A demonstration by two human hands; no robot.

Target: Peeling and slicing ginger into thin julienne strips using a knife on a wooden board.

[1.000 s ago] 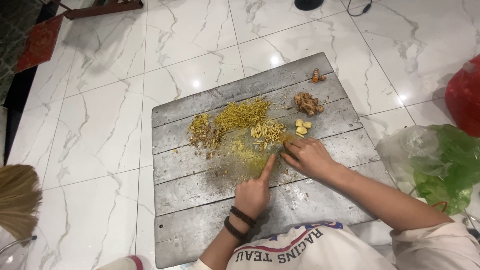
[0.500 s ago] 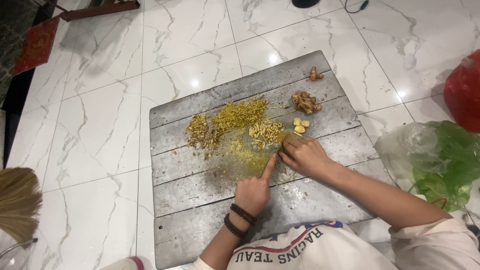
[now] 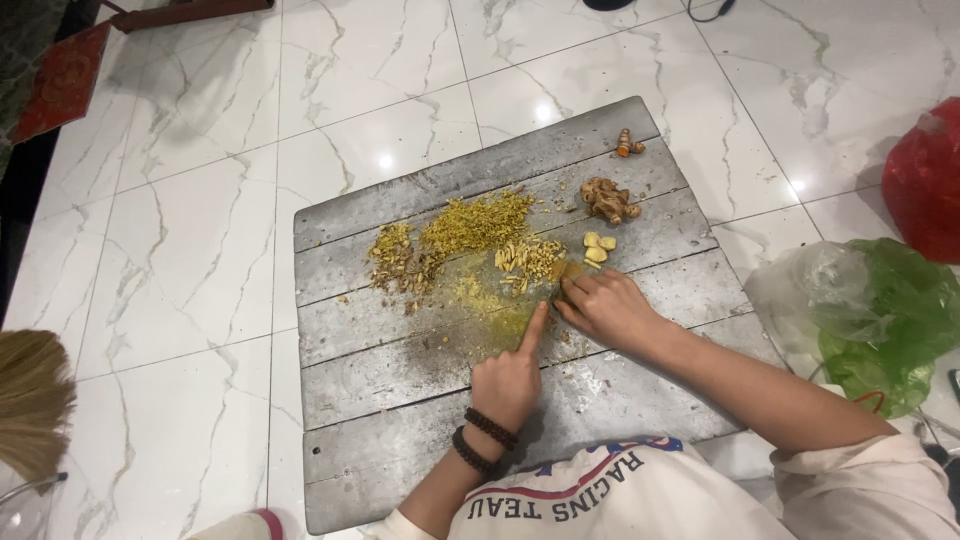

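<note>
White marble floor (image 3: 200, 250) bore grey plank board (image 3: 400, 400). Ginger piece (image 3: 572, 271) at board centre, pinned under curled right-hand (image 3: 610, 310) fingers. Left hand (image 3: 510, 380) at 7 o'clock, fist closed, forefinger extended; what it gripped, cannot tell. Chopped yellow heaps (image 3: 470, 225) at 10 o'clock, whole root (image 3: 608, 198) at 1 o'clock.

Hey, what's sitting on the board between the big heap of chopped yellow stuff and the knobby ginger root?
In the head view, only bare grey board lies between the chopped yellow heap and the ginger root, apart from a few stray crumbs.
</note>
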